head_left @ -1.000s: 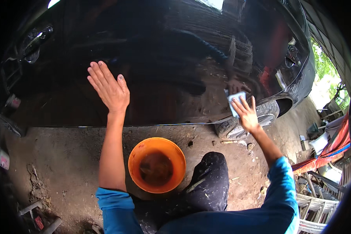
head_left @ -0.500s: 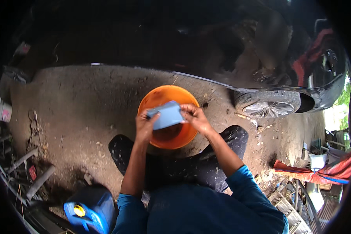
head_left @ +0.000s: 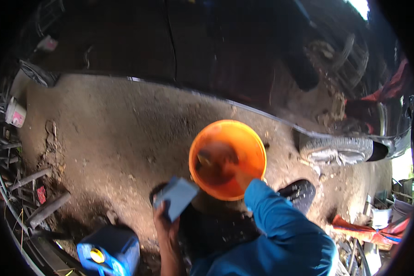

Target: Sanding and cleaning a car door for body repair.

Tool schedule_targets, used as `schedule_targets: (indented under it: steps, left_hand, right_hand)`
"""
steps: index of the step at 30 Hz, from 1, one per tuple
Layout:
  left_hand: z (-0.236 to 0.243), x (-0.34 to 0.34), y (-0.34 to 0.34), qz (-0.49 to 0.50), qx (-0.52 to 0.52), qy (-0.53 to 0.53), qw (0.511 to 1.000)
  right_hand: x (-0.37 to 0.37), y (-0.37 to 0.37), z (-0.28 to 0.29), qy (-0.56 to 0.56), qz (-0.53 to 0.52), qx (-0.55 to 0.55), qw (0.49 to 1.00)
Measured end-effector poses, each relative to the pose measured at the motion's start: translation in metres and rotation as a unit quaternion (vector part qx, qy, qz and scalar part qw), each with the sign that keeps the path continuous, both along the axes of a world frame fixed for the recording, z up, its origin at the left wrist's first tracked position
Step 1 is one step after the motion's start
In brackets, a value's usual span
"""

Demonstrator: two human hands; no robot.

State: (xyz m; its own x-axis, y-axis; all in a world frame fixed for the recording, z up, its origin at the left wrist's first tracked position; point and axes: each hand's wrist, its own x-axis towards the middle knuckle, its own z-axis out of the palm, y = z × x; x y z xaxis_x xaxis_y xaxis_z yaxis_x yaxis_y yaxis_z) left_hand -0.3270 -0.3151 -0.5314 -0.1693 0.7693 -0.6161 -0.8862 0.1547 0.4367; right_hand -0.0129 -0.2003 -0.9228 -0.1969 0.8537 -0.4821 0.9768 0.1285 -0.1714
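My left hand (head_left: 165,223) holds up a flat, stiff blue-grey sheet (head_left: 179,198) that looks like sandpaper, left of an orange bucket (head_left: 261,158). Thumb and fingers pinch its lower edge. My right hand (head_left: 229,166) reaches down inside the bucket, blurred and in shadow, so its fingers and anything in them cannot be made out. The bucket stands on the dirt ground in front of my knees. What lies at its bottom is dark and unclear.
A dark, glossy car (head_left: 244,60) stretches across the far side, with its wheel (head_left: 338,149) at the right. A blue jerrycan (head_left: 119,246) with a yellow cap stands near left. Metal bars and pipes (head_left: 48,211) lie at the left, a red-orange tarp (head_left: 363,228) at the right.
Both hands held the sheet over the bucket before. Now the left hand alone has it, left of the bucket, and the right hand has gone down into the bucket. The view has shifted.
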Motion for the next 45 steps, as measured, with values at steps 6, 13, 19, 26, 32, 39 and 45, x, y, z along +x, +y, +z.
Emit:
schedule_targets:
  steps: [6, 13, 19, 26, 32, 39, 45]
  left_hand:
    - [-0.015, 0.035, 0.006, -0.070, 0.046, -0.151, 0.985]
    - [-0.026, -0.036, 0.028, -0.005, 0.088, 0.003, 0.996]
    - [0.073, 0.018, 0.094, -0.117, 0.249, 0.043, 0.961]
    - [0.176, 0.121, 0.183, -0.033, 0.481, 0.249, 0.840]
    - [0.262, 0.219, 0.270, 0.138, 0.554, 0.672, 0.472]
    - [0.221, 0.241, 0.343, 0.228, 0.433, 0.834, 0.256]
    - [0.216, 0.264, 0.348, 0.283, 0.419, 0.822, 0.262]
  right_hand:
    - [0.216, -0.039, -0.024, 0.335, -0.387, -0.252, 0.821]
    - [-0.017, 0.017, 0.351, 0.380, 0.057, 0.007, 0.923]
    - [0.019, 0.090, 0.749, 0.438, 0.076, 0.497, 0.745]
    - [0.019, 0.238, 0.907, -0.009, 0.058, 0.832, 0.552]
    - [0.032, 0.242, 0.912, -0.090, 0.167, 0.775, 0.603]
    - [0.306, 0.117, 0.907, -0.035, -0.037, 0.809, 0.585]
    - [0.536, 0.025, 0.882, -0.035, -0.224, 0.838, 0.496]
